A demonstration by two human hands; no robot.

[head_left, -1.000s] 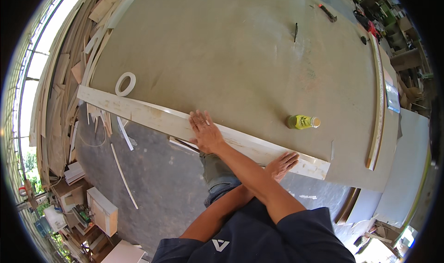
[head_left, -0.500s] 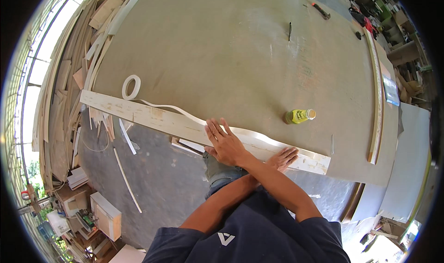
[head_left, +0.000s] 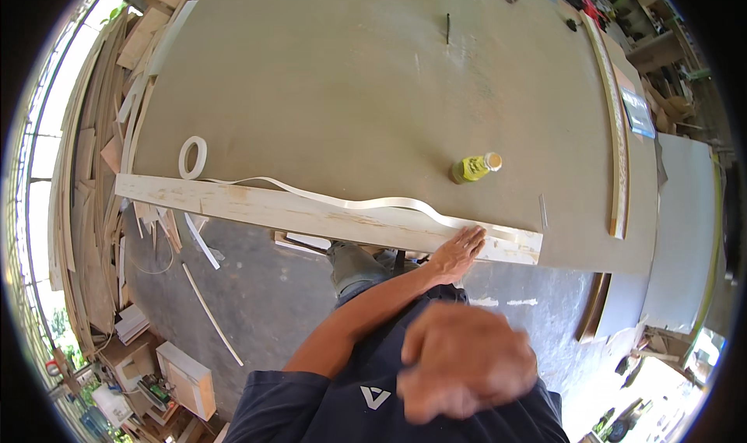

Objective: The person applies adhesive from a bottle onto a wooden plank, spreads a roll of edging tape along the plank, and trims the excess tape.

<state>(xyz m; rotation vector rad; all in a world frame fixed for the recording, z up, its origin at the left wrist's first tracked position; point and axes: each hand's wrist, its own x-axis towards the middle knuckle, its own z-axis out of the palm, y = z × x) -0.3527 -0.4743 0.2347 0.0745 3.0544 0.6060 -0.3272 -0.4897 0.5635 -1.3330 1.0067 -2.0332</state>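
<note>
Workbench (head_left: 327, 85), large, flat, grey-brown, filling the upper field. Surrounding items: one roll of white edge tape (head_left: 192, 156) lying flat just behind the left end of the plank; one yellow bottle (head_left: 475, 167) on its side behind the plank's right part, cap toward the right; one long pale strip (head_left: 618, 124) along the bench's right edge; one small dark tool (head_left: 447, 27) far back, well apart from the work; stacked offcuts (head_left: 93, 186) leaning at the left; loose white strips (head_left: 208, 314) on the floor below the bench. Principal item: one wooden plank (head_left: 311, 213), pale and paint-streaked, lying flat along the near edge of the bench, long axis running left to right, its right end sitting slightly lower in the picture than its left. One white tape strip (head_left: 350, 202) trails from the roll along the plank's top face, wavy and lifted in the middle, lying down toward the right end. Hands, two. Left hand (head_left: 459, 250): crossed over to the plank's right end, fingers straight and together, pressed flat on the tape and plank, clasping nothing. Right hand (head_left: 465, 363): raised close to the camera, blurred, fingers curled inward; whether it holds anything cannot be told. The raised hand hides part of the dark shirt (head_left: 373, 396).
</note>
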